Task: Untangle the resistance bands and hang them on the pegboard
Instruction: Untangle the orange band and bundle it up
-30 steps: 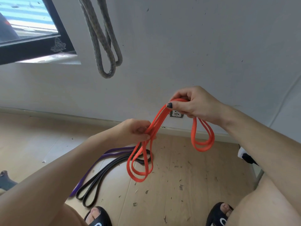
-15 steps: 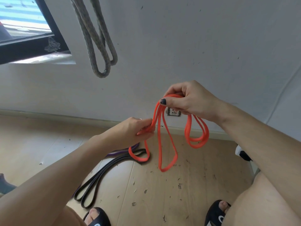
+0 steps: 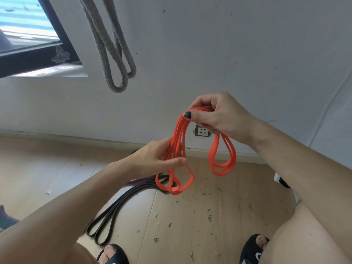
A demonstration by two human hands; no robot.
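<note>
An orange resistance band [image 3: 222,164] hangs in several loops between my two hands. My right hand [image 3: 219,115] pinches its top strands between thumb and fingers, just in front of the wall. Lower and to the left, my left hand [image 3: 160,159] holds the strands that run down from there, its thumb laid across them. A black band [image 3: 112,208] lies on the wooden floor below, and a sliver of a purple band [image 3: 141,180] shows beside it, mostly hidden by my left arm. No pegboard is in view.
A grey braided rope [image 3: 112,54] hangs in two loops against the white wall at upper left. A dark-framed window [image 3: 36,54] is at the far left. A wall socket [image 3: 202,131] sits low behind the band. My sandalled feet [image 3: 112,254] stand on the littered floor.
The long orange loop that dangled low has been drawn up shorter. My left hand has shifted its hold on the strands, thumb now across them. My right hand keeps its pinch.
</note>
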